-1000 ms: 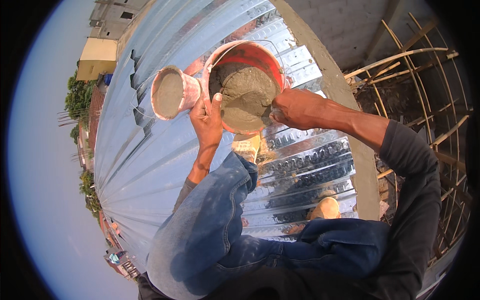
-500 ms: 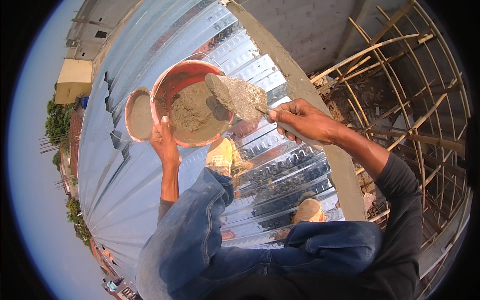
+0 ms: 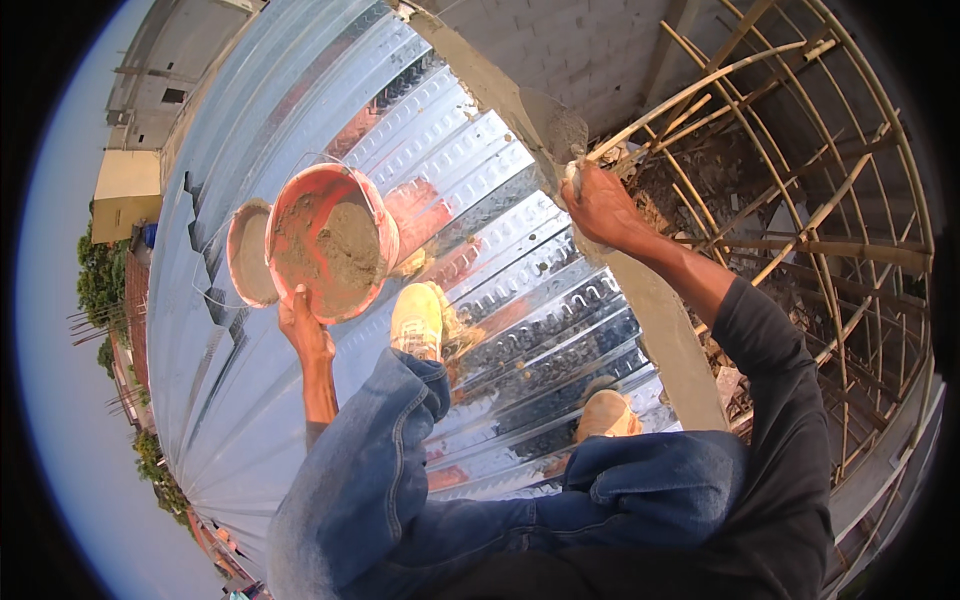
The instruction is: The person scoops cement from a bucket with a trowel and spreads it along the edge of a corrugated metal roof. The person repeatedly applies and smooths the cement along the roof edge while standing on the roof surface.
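My left hand (image 3: pixel 308 322) grips the rim of a red bucket (image 3: pixel 381 247) holding grey mortar (image 3: pixel 345 252). Just left of it sits a smaller pinkish bucket (image 3: pixel 253 255) of grey mix, with a wire handle. My right hand (image 3: pixel 600 203) is closed on the handle of a trowel, whose mortar-covered blade (image 3: pixel 565 128) is at the grey mortar band (image 3: pixel 665 335) along the roof sheet's right edge. The blade's outline blends into the mortar there.
Ridged shiny metal roofing (image 3: pixel 510 350) lies under my shoes (image 3: pixel 418 318). Beyond its right edge are a drop, bamboo scaffolding (image 3: pixel 815 250) and a grey block wall (image 3: pixel 575 50). Buildings (image 3: pixel 130 195) and trees stand at the far left.
My right hand has lifted the trowel out of the red bucket and moved it up and right to the mortar band. The buckets and left hand appear farther left and lower as the view shifted.
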{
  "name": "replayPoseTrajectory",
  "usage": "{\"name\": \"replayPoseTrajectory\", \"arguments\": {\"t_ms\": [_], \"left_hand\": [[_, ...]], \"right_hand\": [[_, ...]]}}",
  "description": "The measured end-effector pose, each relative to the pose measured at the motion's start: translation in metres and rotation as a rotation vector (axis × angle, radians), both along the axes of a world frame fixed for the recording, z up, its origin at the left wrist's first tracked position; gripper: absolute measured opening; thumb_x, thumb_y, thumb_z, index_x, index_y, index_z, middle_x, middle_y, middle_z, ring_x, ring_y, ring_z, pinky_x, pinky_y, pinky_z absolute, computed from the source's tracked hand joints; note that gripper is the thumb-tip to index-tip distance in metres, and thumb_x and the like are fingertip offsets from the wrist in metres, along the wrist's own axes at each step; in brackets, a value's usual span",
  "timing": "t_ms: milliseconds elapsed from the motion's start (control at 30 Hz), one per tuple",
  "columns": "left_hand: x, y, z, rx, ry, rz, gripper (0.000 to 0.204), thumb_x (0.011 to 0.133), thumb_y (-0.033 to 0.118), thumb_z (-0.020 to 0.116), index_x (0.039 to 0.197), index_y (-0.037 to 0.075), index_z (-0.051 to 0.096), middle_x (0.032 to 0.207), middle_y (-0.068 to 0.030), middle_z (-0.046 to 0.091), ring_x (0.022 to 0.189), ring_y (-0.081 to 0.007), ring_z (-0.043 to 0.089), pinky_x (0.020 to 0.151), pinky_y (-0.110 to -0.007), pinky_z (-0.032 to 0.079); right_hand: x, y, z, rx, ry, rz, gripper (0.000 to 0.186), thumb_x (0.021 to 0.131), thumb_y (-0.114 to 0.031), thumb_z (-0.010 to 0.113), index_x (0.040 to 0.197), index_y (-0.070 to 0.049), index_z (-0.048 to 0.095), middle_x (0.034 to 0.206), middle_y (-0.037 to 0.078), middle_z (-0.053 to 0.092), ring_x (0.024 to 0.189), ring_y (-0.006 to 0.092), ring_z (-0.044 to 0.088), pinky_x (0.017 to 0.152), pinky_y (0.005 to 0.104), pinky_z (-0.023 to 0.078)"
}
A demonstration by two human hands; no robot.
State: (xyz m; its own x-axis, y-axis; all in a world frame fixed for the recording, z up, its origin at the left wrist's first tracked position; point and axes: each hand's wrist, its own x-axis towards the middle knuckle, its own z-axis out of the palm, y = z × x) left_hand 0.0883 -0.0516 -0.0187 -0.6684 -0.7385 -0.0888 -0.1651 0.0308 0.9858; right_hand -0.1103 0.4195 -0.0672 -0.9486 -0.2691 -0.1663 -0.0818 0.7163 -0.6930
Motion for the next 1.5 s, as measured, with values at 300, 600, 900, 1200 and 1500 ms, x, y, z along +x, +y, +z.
{"name": "replayPoseTrajectory", "arguments": {"t_ms": [300, 600, 900, 1200, 1500], "left_hand": [[0.006, 0.021, 0.007, -0.194, 0.045, -0.019, 0.016, 0.109, 0.018, 0.066, 0.111, 0.002, 0.067, 0.102, -0.0021, 0.067, 0.096, -0.0098, 0.062, 0.089, -0.030, 0.052], [-0.034, 0.099, 0.046, -0.319, 0.059, -0.138, 0.042, 0.110, 0.030, 0.069, 0.078, 0.009, 0.052, 0.071, 0.0052, 0.045, 0.062, -0.0052, 0.040, 0.048, -0.025, 0.040], [-0.039, 0.103, 0.045, -0.520, -0.004, -0.147, 0.049, 0.110, 0.036, 0.070, 0.074, 0.011, 0.050, 0.072, 0.0085, 0.045, 0.068, -0.0042, 0.037, 0.058, -0.028, 0.031], [-0.037, 0.093, 0.056, -0.322, 0.033, -0.152, 0.037, 0.113, 0.036, 0.064, 0.090, 0.006, 0.060, 0.079, 0.0006, 0.056, 0.073, -0.0069, 0.054, 0.062, -0.027, 0.049], [-0.010, 0.016, 0.025, -0.129, 0.030, -0.098, 0.028, 0.109, 0.032, 0.070, 0.105, 0.005, 0.065, 0.106, -0.0050, 0.067, 0.093, -0.0114, 0.061, 0.088, -0.030, 0.054]], "right_hand": [[-0.005, -0.009, 0.050, -0.325, -0.038, 0.084, 0.044, 0.109, -0.031, 0.055, 0.130, 0.007, 0.061, 0.111, 0.033, 0.070, 0.105, 0.0482, 0.069, 0.094, 0.0537, 0.052], [-0.002, -0.091, 0.111, 0.138, 0.569, 0.660, 0.021, 0.100, -0.021, 0.066, 0.102, -0.003, 0.077, 0.092, 0.015, 0.077, 0.084, 0.0359, 0.078, 0.072, 0.0474, 0.062], [0.012, -0.122, 0.092, 0.083, 0.220, 0.914, 0.032, 0.100, -0.025, 0.066, 0.088, 0.003, 0.075, 0.079, 0.021, 0.075, 0.078, 0.0394, 0.077, 0.073, 0.0497, 0.062], [0.015, -0.067, 0.088, -0.517, -0.738, 0.662, 0.045, 0.109, -0.045, 0.061, 0.090, -0.006, 0.074, 0.075, -0.001, 0.062, 0.062, 0.0091, 0.057, 0.054, 0.0293, 0.048], [0.005, 0.027, 0.083, -0.197, -0.129, 0.013, 0.048, 0.100, -0.036, 0.065, 0.118, 0.008, 0.072, 0.094, 0.022, 0.076, 0.079, 0.0320, 0.074, 0.077, 0.0449, 0.060]]}}
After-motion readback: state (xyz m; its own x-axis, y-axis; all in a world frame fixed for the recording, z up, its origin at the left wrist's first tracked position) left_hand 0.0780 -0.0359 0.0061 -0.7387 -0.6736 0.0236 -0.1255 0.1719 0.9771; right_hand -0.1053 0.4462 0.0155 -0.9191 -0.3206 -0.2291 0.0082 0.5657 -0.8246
